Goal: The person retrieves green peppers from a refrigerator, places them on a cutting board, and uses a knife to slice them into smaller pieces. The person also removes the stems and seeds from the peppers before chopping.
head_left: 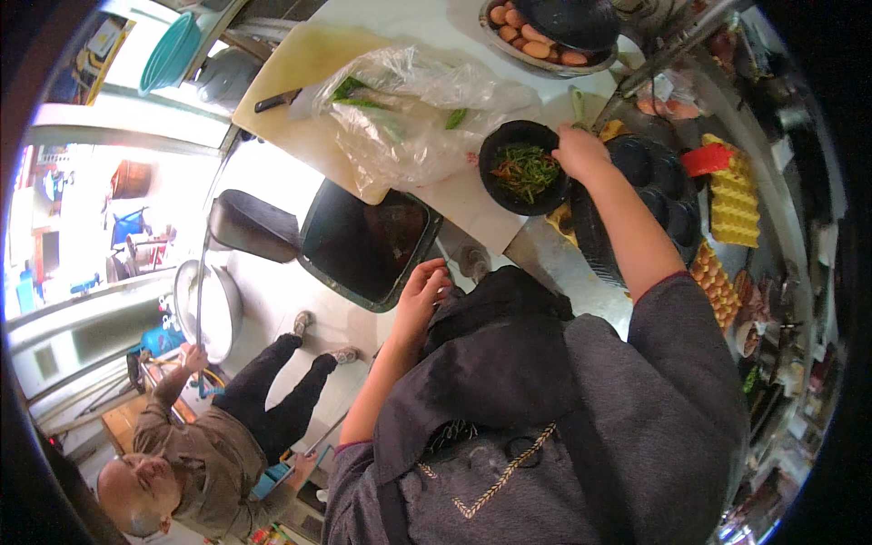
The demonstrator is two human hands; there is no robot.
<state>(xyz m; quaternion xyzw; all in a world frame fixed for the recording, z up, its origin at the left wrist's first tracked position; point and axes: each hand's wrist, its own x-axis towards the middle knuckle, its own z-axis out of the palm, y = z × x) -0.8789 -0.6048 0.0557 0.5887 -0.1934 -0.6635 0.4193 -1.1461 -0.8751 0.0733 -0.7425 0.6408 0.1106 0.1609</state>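
My right hand (579, 153) grips the rim of a black bowl (485, 167) that holds shredded green and orange vegetables (524, 170). The bowl is at the edge of the white worktop (477, 221), beside a black pan with round moulds (633, 163). My left hand (426, 289) is low in front of my body, fingers apart, near the rim of a dark bin, with nothing seen in it. A clear plastic bag (409, 136) with green leaves (456, 118) lies across a cutting board (272, 82), and a black-handled knife (278, 101) lies on the board, its blade partly hidden by the bag.
A large dark bin (313, 231) stands below the worktop. A bowl of brown eggs (537, 50) sits at the far edge; yellow egg trays (734, 204) are at the right. Another person (197, 456) stands at lower left, holding a long pole (202, 286), near a big metal basin (228, 306).
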